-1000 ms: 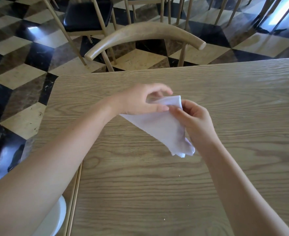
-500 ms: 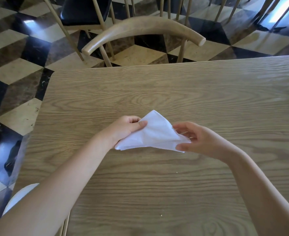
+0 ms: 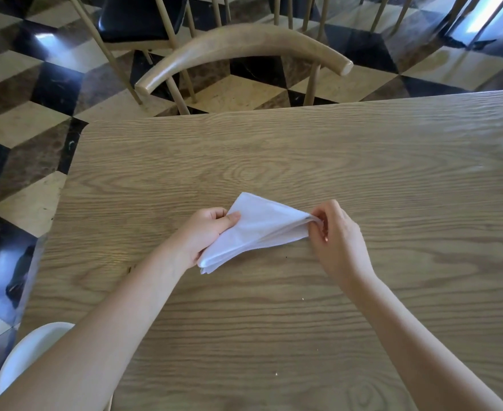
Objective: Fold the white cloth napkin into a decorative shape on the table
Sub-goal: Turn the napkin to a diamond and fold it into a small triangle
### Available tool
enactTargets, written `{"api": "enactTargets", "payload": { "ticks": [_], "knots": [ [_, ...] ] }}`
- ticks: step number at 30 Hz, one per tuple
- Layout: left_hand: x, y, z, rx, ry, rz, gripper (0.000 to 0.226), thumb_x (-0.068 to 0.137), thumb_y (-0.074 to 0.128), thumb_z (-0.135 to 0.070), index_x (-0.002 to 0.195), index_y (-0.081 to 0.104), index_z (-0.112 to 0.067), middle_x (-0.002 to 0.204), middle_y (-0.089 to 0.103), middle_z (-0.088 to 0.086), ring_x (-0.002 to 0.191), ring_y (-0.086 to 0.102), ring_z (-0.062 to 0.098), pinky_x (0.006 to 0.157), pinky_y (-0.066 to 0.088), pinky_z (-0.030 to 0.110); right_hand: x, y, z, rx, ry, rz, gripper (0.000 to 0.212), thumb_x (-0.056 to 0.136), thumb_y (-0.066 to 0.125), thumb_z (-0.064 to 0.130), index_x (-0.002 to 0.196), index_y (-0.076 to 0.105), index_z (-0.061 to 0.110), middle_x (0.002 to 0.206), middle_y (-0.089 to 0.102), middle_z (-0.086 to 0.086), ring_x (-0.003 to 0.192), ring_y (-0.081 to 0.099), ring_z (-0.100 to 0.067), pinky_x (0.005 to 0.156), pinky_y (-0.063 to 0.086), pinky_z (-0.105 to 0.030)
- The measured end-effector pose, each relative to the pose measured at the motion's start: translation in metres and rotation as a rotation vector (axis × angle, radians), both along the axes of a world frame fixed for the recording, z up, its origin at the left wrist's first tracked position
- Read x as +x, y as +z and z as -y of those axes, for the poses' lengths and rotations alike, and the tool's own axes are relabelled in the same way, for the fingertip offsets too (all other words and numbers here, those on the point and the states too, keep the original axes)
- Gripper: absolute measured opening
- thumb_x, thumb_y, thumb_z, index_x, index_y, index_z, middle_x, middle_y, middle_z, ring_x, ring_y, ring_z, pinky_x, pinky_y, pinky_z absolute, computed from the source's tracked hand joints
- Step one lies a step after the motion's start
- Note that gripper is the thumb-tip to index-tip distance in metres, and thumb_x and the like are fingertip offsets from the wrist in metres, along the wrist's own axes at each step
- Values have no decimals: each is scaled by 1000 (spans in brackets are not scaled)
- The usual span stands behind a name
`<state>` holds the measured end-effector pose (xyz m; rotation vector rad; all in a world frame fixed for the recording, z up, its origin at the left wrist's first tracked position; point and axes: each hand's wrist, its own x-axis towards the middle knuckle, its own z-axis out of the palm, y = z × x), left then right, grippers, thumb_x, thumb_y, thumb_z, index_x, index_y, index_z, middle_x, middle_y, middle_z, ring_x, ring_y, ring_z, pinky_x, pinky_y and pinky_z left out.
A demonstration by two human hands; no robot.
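White cloth, one folded napkin (image 3: 262,225), is pinched at opposite corners by two hands: left (image 3: 205,229), right (image 3: 334,232).

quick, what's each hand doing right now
Left hand: grips the white napkin's left end.
Right hand: pinches the napkin's right tip.

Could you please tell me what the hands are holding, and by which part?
The folded white cloth napkin: the left hand grips its left side, thumb on top; the right hand pinches its right tip.
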<state>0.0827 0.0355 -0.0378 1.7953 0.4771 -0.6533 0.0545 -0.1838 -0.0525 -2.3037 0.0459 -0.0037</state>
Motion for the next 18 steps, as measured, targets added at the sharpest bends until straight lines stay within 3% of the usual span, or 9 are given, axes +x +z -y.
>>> {"api": "enactTargets", "payload": {
  "ticks": [4, 7, 10, 13, 18],
  "knots": [
    [-6, -4, -2, -44, 9, -4, 22, 91, 55, -33, 92, 65, -13, 69, 63, -5, 53, 55, 6, 48, 42, 15, -4, -7, -2, 140, -1, -106, 17, 78, 64, 10, 92, 59, 17, 91, 61, 9, 86, 53, -9, 72, 41, -22],
    [-9, -3, 3, -49, -1, 60, 22, 94, 52, -30, 92, 63, -11, 71, 62, -2, 55, 57, 12, 49, 45, 20, -1, -9, -1, 109, -54, -30, 18, 75, 59, 0, 82, 62, 16, 80, 63, 7, 78, 52, -6, 66, 38, -12],
    [-10, -2, 7, -97, 21, 105, 24, 95, 49, -27, 102, 59, -7, 74, 62, 3, 41, 56, 15, 38, 46, 22, 3, -10, 3, 6, -85, 99, 18, 75, 56, -4, 79, 63, 12, 71, 58, 8, 65, 47, -11, 58, 38, -21],
    [-9, -4, 9, -72, 5, 134, 26, 95, 49, -29, 107, 58, -8, 79, 59, 5, 36, 51, 14, 36, 43, 20, 4, -15, 6, -92, -49, 181, 16, 80, 55, -2, 87, 61, 10, 79, 60, 1, 66, 45, -12, 58, 38, -27],
    [-10, -6, 7, -66, -6, 87, 27, 95, 49, -31, 102, 60, -8, 70, 61, 2, 39, 55, 15, 38, 46, 24, 4, -10, 14, 107, 41, -1, 16, 81, 63, 7, 91, 58, 17, 85, 57, 11, 74, 49, 3, 64, 37, -8]
  ]
}}
